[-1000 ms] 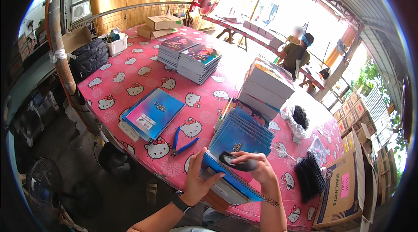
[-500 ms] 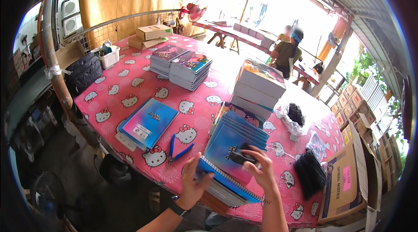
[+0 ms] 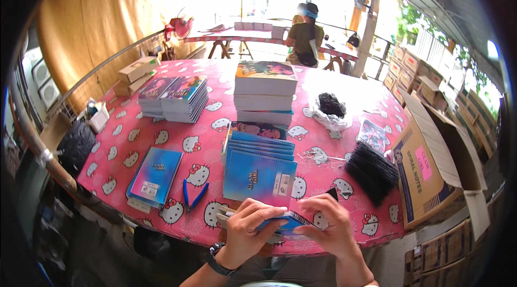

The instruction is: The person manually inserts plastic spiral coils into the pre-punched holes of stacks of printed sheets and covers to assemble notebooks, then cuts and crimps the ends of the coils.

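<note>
Notebook [image 3: 291,225] before the blue stack [image 3: 258,171] now seems two-handed work: our left hand [image 3: 250,228] pinches, right hand [image 3: 331,223] has reached its coil [image 3: 308,221], grip unclear.

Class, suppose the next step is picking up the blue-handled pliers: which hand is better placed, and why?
Probably the left hand: the blue-handled pliers lie left of both hands, nearer it than the right hand. It would first have to release the spiral notebook.

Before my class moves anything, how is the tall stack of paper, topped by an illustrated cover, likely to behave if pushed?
The tall stack is probably heavy, given its thick layers of pale page edges. Pushed near the top, it might slide apart, since visible seams divide it into blocks.
</note>
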The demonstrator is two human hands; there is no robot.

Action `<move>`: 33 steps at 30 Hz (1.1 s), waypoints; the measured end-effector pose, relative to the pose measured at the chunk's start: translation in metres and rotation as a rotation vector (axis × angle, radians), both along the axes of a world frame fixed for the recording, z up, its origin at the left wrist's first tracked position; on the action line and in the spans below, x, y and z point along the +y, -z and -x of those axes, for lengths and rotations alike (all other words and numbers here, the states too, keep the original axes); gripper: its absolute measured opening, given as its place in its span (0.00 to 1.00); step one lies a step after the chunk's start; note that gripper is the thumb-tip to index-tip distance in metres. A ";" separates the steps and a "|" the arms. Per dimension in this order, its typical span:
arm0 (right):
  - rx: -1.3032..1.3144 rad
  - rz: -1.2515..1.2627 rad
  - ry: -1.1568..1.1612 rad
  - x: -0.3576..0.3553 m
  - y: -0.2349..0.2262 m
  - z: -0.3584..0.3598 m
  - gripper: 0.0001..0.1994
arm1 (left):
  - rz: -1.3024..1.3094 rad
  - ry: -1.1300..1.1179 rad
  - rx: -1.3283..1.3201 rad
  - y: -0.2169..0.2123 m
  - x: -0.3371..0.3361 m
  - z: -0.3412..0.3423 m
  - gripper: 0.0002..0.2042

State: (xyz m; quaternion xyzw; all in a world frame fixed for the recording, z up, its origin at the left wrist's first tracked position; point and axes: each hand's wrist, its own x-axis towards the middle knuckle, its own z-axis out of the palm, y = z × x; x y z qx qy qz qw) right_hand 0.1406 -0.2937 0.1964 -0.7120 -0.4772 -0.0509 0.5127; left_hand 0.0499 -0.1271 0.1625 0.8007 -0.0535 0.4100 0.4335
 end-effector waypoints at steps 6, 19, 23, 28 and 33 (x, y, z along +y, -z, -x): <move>-0.013 -0.057 0.014 -0.001 0.009 0.005 0.11 | 0.007 0.026 -0.018 -0.003 -0.014 -0.003 0.12; -0.485 -0.027 -0.040 0.006 0.003 -0.001 0.14 | 0.010 0.115 -0.080 0.003 -0.007 0.007 0.11; -0.401 0.036 0.004 0.012 0.002 0.009 0.13 | -0.066 0.106 -0.009 0.005 0.003 0.003 0.11; -0.442 0.067 0.115 0.024 -0.014 0.005 0.23 | 0.033 -0.146 -0.078 0.026 0.032 0.006 0.09; -0.082 -0.292 0.319 0.000 0.016 -0.062 0.19 | 0.919 -0.604 -0.356 0.051 0.168 0.049 0.13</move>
